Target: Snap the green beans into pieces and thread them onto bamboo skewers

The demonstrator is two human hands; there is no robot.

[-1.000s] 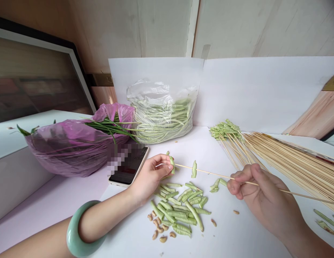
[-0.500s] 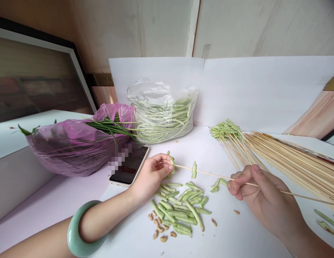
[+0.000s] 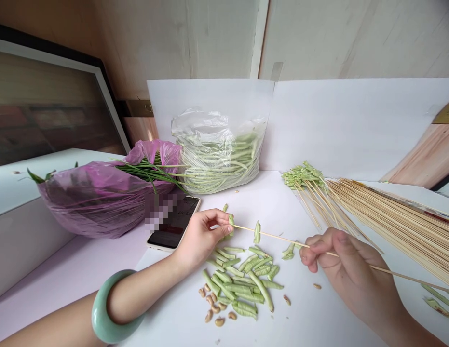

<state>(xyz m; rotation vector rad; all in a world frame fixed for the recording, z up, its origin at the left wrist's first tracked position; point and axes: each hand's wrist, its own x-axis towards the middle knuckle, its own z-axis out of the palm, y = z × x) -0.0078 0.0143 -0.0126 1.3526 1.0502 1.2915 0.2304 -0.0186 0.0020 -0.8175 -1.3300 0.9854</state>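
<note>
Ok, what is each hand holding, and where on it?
Right hand grips the bamboo skewer partway along its shaft. Left hand pinches a bean piece at the skewer's tip. A threaded bean piece sits between the hands.

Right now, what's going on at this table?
Someone is threading beans onto a stick. Their right hand grips a thin bamboo skewer, while the left hand pinches a short green bean piece at its tip. A second bean piece sits threaded farther along. A pile of cut green bean pieces lies on the white table below, with a clear plastic bag of long beans and a bundle of bare bamboo skewers behind.
</note>
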